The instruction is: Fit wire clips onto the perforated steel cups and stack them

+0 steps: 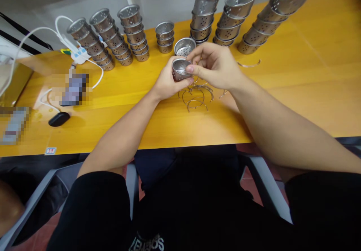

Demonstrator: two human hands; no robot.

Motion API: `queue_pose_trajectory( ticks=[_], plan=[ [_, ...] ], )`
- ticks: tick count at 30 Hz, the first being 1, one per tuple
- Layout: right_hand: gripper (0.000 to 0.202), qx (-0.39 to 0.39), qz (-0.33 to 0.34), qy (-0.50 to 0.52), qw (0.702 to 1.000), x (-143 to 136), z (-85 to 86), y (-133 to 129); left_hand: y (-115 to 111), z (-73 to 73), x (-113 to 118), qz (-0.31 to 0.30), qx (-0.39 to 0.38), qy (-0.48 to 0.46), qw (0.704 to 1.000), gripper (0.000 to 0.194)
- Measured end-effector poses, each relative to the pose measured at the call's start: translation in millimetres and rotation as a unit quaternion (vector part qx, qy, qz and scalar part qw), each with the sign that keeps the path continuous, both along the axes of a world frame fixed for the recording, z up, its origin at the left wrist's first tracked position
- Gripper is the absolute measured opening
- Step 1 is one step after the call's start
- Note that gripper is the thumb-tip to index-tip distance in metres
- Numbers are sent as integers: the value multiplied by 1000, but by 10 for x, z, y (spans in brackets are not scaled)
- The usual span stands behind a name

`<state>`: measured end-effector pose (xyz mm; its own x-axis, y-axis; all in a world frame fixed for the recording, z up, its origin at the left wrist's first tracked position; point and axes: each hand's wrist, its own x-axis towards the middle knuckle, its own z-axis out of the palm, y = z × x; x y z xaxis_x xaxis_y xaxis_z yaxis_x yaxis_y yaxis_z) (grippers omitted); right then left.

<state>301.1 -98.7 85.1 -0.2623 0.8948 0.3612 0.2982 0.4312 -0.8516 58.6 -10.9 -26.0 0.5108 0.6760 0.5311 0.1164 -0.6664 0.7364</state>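
My left hand (166, 81) is wrapped round a small perforated metal cup (180, 70), its mouth tilted up toward me. At the cup's right rim, my right hand (212, 63) has thumb and forefinger pinched together; whatever is between the fingertips is too small to make out. Just behind stands another perforated cup (184, 47), partly hidden by my hands. Below them on the table lies a loose pile of thin curved wire pieces (197, 97). One more curved wire (249, 65) lies to the right of my right wrist.
Several stacks of perforated cups line the back, some at left (115, 36), a short one (165, 38) in the middle, and leaning ones (265, 21) at right. A phone (75, 89), white cables, a power strip (80, 55) and a black oval object (59, 119) lie left on the yellow table (118, 111).
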Motion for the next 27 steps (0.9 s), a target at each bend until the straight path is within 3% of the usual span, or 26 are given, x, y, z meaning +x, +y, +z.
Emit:
queue_pose_trajectory(
  ticks=[6,13,27],
  plan=[
    [48,96,-28,-79,992,114,-66,43,90,20,-106,62,2,15,998,89],
    [21,159,20,-120,980,184,-228,176,197,-75,-180,49,20,18,998,90],
    [32,116,73,-100,985,55,-527,253,257,-162,-182,4,61,7,998,86]
  ],
)
